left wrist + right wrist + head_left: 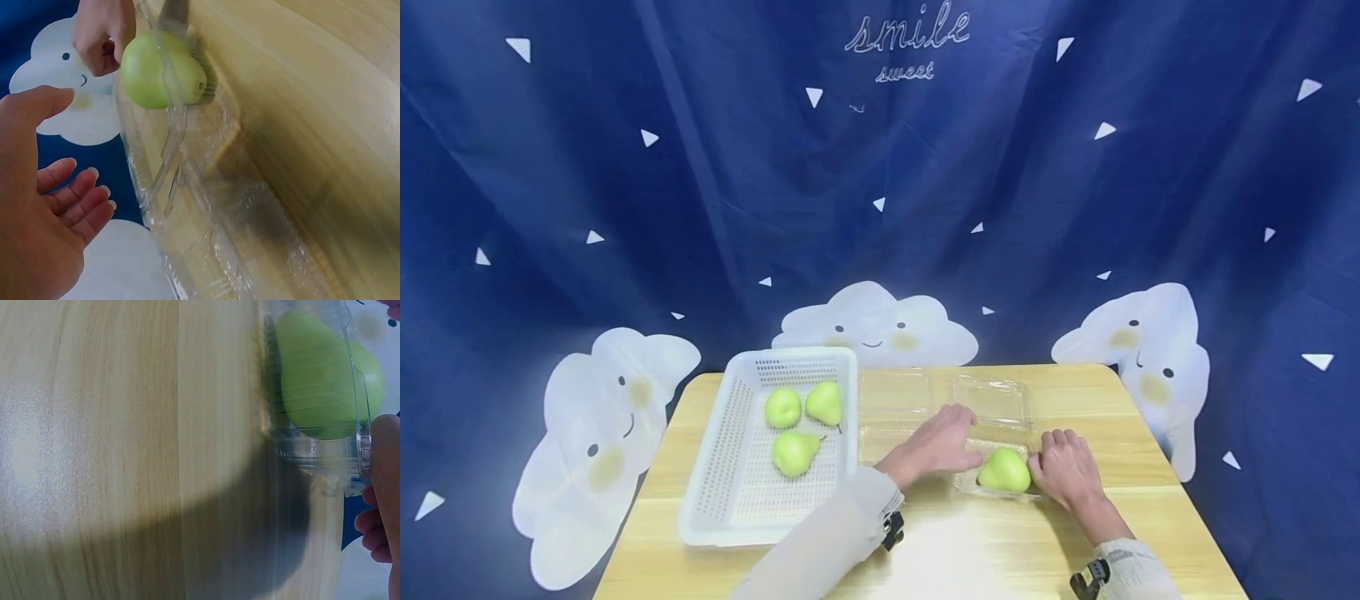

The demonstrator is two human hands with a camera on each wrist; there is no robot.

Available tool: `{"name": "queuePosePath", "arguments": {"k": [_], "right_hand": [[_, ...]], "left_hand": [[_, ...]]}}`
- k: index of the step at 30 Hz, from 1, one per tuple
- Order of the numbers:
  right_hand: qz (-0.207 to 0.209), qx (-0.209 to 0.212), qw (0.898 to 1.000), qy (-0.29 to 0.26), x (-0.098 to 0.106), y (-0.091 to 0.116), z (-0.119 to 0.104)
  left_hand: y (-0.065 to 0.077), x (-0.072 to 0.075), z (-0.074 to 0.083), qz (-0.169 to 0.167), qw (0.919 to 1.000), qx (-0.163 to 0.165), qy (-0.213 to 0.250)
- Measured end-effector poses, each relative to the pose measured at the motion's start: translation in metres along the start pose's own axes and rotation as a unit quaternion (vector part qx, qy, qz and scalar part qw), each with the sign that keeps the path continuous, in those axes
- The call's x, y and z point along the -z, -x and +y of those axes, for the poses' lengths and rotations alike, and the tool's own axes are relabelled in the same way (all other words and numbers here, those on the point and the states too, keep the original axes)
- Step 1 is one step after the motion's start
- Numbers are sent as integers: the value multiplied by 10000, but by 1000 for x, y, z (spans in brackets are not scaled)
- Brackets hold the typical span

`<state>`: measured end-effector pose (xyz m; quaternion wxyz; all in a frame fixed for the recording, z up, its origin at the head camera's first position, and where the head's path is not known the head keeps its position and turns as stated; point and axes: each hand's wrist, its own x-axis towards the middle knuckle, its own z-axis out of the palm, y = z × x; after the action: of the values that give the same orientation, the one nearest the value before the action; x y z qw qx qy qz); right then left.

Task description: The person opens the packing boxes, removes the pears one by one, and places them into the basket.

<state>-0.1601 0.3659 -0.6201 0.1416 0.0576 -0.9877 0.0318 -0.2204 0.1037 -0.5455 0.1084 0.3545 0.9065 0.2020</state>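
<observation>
A green pear (1006,471) lies in the base of a clear plastic clamshell box (312,464), whose raised lid (992,402) leans toward the back. My right hand (1067,468) holds the box's right rim, its thumb at the edge and its other fingers curled beside it. To the left of the pear, my left hand (936,442) hovers over the gap between two boxes. In the left wrist view its fingers (84,197) are loosely bent and apart from the pear, with nothing between them and the thumb.
A white perforated basket (700,500) holding several green pears (793,452) stands on the left of the wooden table (955,550). Another clear clamshell box (895,392) lies between basket and left hand, partly hidden by that hand. A blue curtain (880,167) hangs behind.
</observation>
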Motion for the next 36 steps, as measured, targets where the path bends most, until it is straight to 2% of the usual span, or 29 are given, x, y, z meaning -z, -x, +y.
{"name": "queuePosePath", "arguments": {"k": [8,17,21,27,36], "right_hand": [[180,37,9998,13,0,1,-1],[294,79,9995,-8,-3,0,-4],[209,49,9998,-6,-3,-1,-6],[75,-10,10000,-4,0,-3,-6],[254,48,9997,-24,1,0,-4]], "left_hand": [[-9,-17,13,-100,9999,-40,-15],[-15,-36,15,-128,9992,-188,-314],[-17,-43,14,-143,9991,-196,-339],[-20,-50,15,-184,9994,-132,-249],[-22,-59,26,-208,9994,95,259]]}}
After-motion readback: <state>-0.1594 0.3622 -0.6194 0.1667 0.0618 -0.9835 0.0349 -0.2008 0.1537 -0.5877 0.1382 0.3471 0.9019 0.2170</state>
